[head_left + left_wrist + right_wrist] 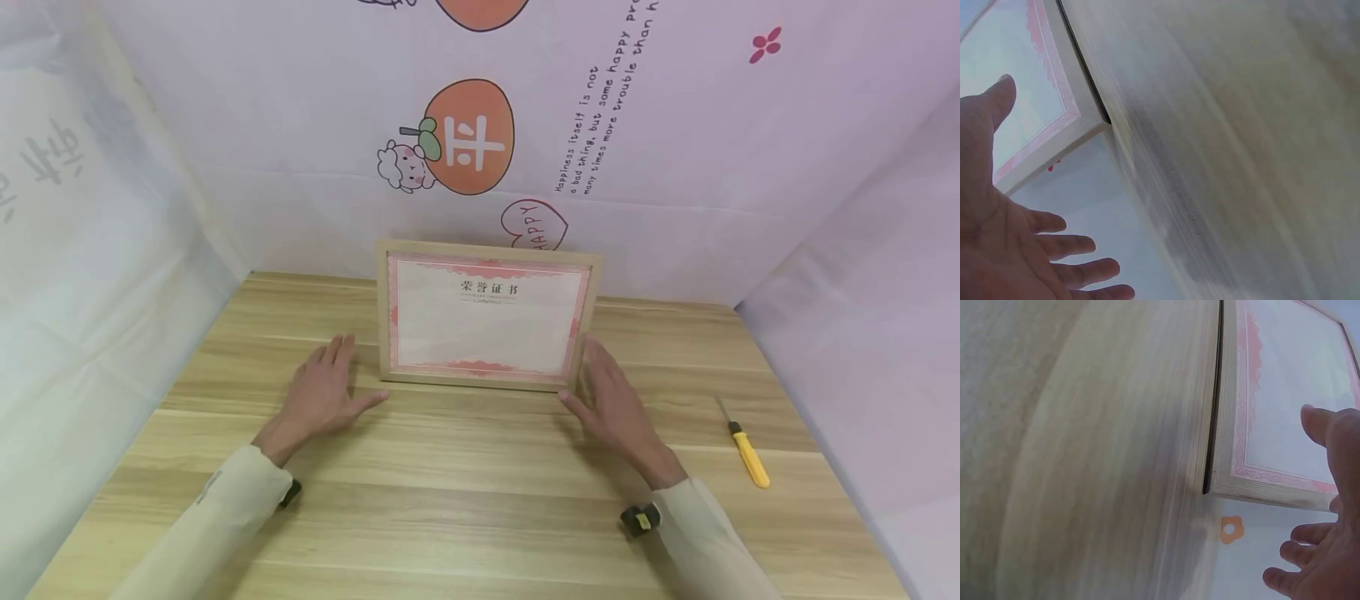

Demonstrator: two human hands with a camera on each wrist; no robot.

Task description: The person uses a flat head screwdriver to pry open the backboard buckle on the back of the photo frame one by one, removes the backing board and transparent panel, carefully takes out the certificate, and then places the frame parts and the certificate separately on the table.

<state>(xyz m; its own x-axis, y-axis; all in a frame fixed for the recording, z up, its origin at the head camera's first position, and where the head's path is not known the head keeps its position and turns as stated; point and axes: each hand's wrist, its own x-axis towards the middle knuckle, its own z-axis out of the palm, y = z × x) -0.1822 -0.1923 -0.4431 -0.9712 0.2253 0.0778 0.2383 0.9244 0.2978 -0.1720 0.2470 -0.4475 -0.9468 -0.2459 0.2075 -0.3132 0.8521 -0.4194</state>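
A light wooden picture frame (pixel 480 383) stands upright at the back of the table, holding a pink-bordered certificate (pixel 483 333). My left hand (pixel 322 392) is just left of it, fingers spread, thumb pointing at the lower left corner. The left wrist view shows that palm (pixel 1004 250) holding nothing, with a gap between its fingers and the frame (pixel 1079 128). Beside the frame's right edge is my right hand (pixel 615 404), fingers extended and thumb in front of the lower right corner. Whether it touches the frame (pixel 1254 487) I cannot tell.
A yellow-handled screwdriver (pixel 750 458) lies on the wood-grain table (pixel 465 500) at the right, its shaft pointing away. Behind the frame hangs a printed white sheet (pixel 315 125). More pale sheeting encloses the table's left (pixel 90 275) and right (pixel 862 292) sides.
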